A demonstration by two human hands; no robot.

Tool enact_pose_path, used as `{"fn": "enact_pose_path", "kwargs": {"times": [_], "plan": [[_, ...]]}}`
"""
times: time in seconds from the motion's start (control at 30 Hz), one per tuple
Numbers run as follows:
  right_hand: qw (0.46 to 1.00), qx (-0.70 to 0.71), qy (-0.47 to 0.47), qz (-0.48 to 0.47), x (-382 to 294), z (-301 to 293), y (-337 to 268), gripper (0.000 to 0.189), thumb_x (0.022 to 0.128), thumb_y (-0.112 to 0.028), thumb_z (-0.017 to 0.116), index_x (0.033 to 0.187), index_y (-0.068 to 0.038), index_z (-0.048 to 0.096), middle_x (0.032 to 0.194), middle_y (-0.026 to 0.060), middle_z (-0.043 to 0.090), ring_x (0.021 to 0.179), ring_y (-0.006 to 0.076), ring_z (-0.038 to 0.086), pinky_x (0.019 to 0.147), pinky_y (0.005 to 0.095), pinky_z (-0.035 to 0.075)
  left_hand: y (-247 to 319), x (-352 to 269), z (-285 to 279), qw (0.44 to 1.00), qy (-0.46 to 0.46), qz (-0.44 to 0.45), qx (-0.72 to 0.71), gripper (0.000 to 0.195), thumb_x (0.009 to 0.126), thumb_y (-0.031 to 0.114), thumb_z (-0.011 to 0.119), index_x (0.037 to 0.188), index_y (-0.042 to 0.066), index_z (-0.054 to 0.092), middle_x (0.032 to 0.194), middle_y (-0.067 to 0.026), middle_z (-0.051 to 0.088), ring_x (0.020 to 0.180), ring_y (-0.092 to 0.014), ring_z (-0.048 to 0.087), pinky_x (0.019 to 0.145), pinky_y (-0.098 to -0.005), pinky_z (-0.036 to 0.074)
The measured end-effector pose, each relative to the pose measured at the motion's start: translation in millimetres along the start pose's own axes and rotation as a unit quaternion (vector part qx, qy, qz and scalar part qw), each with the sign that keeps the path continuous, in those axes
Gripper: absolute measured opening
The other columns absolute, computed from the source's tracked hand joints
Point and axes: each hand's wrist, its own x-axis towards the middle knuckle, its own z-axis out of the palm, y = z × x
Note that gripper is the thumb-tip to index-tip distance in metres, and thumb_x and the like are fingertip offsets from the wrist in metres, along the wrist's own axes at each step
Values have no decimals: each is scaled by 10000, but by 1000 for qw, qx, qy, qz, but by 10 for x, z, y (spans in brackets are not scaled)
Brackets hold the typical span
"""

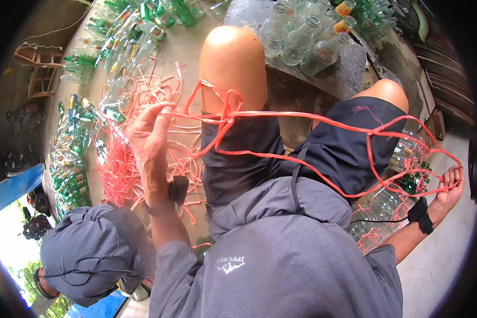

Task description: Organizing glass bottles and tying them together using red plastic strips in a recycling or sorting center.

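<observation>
Pinkish-red plastic twine (302, 114) stretches across my lap between my two hands, with a loose knot or crossing above my left thigh. My left hand (153, 137), raised at the left, pinches one end of the stretch between thumb and fingers. Far to the right, my right hand (452, 185) is closed around several loops of it. A tangled heap of the same twine (121, 171) lies on the floor beside and behind my left hand. Bundled clear glass bottles (375, 206) wrapped with twine stand on the floor by my right arm.
Many green and clear bottles (69, 171) stand along the left. Large clear glass jars (310, 30) sit on a grey slab (344, 75) beyond my knees. Another person in a dark cap (87, 254) is close at the lower left. A wooden stool (41, 75) lies farther off.
</observation>
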Motion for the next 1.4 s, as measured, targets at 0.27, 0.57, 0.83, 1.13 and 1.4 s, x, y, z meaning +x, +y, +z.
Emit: {"fn": "enact_pose_path", "kwargs": {"times": [0.27,0.57,0.83,1.13,1.4], "plan": [[945,-168,248,-130,-94,7,360,139,1003,-96,614,943,29,623,685,3,468,493,55,321,416,233,219,-55,-36,27,1000,-12,-1,22,153,991,118,677,1079,17,750,968,-22,712,819,-77,639,618,-239,536],[783,-552,-250,-141,-970,3043,2131,253,953,-4,655,1202,-19,699,1021,44,682,890,121,616,818,262,503,102,-135,293,994,-76,33,65,146,970,84,710,1084,5,756,938,-11,721,871,-74,618,779,-246,489],[720,-510,-470,-19,-1000,3587,3151,414,881,-197,782,1232,-49,622,777,161,633,679,284,661,635,365,506,180,-222,422,985,-140,25,102,155,946,98,756,1056,-10,753,927,-51,728,839,-85,641,749,-243,511],[746,-468,-467,-77,-1181,3649,3444,140,929,-171,691,934,-33,673,790,200,677,730,386,684,635,465,515,218,-348,693,971,-143,109,160,128,889,44,802,984,-11,737,796,12,646,699,-42,582,608,-202,465],[814,-420,-396,67,-959,3338,2507,138,1010,-103,599,937,-3,659,763,-45,582,686,46,506,592,241,411,67,-322,590,980,-71,103,157,104,897,35,759,978,-14,718,797,-54,682,695,-100,622,654,-258,504]]}}
